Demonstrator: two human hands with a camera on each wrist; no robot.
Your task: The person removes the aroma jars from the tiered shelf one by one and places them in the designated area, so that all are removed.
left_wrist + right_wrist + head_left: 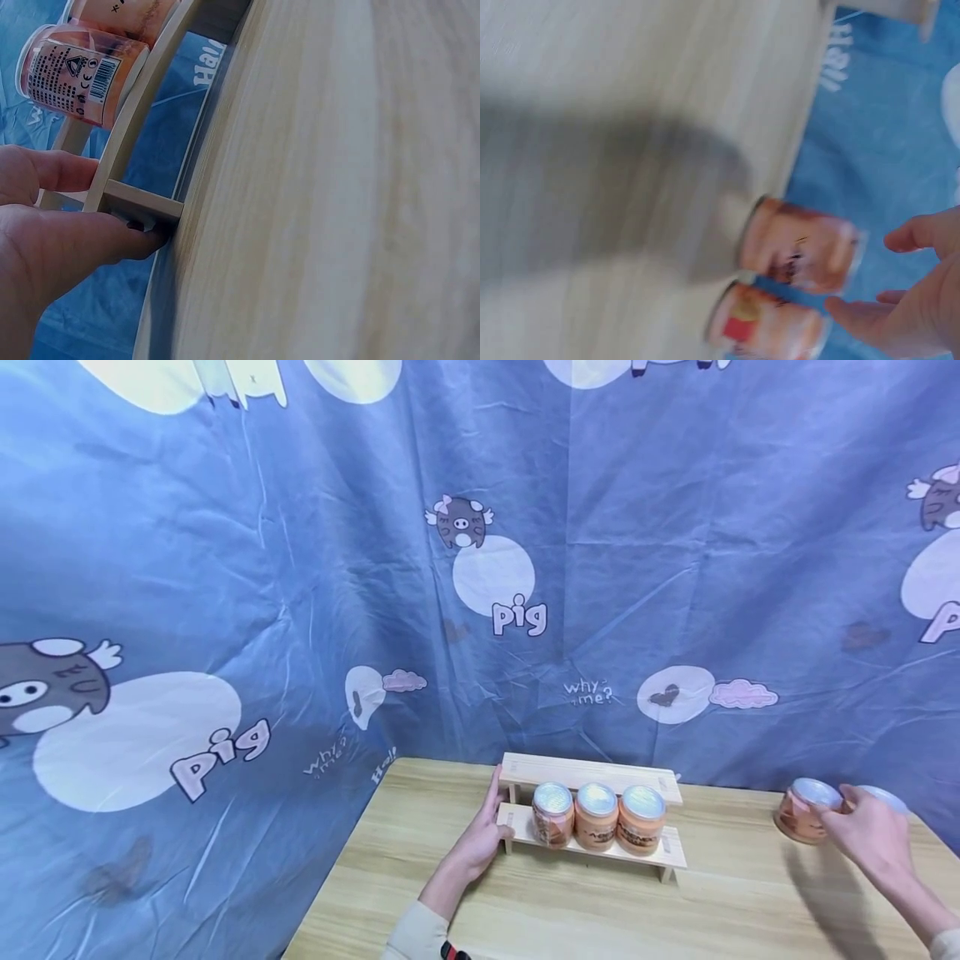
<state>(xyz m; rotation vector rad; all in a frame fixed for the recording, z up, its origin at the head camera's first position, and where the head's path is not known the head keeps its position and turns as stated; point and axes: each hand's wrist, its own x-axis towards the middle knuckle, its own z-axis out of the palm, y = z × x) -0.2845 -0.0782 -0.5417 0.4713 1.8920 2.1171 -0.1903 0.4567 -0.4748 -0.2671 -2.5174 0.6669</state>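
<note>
My left hand (480, 839) grips the left end of a small two-tier wooden shelf (588, 768), thumb at the front. In the left wrist view, its fingers and thumb are on either side of the shelf's end leg (142, 199). Three orange jars with silvery lids stand in a row on the lower tier: a left jar (553, 825), a middle jar (597, 828) and a right jar (641, 833). Far right, my right hand (873, 837) hovers by two more jars, fingers spread and nothing held. One is the nearer-shelf jar (799, 247); the other jar (769, 322) is partly hidden behind the hand in the head view.
The shelf and jars stand on a light wooden table (390, 835), near its back edge. A blue cloth (615, 602) printed with pigs and lettering hangs behind and to the left. The shelf's upper tier (585, 770) carries no jar.
</note>
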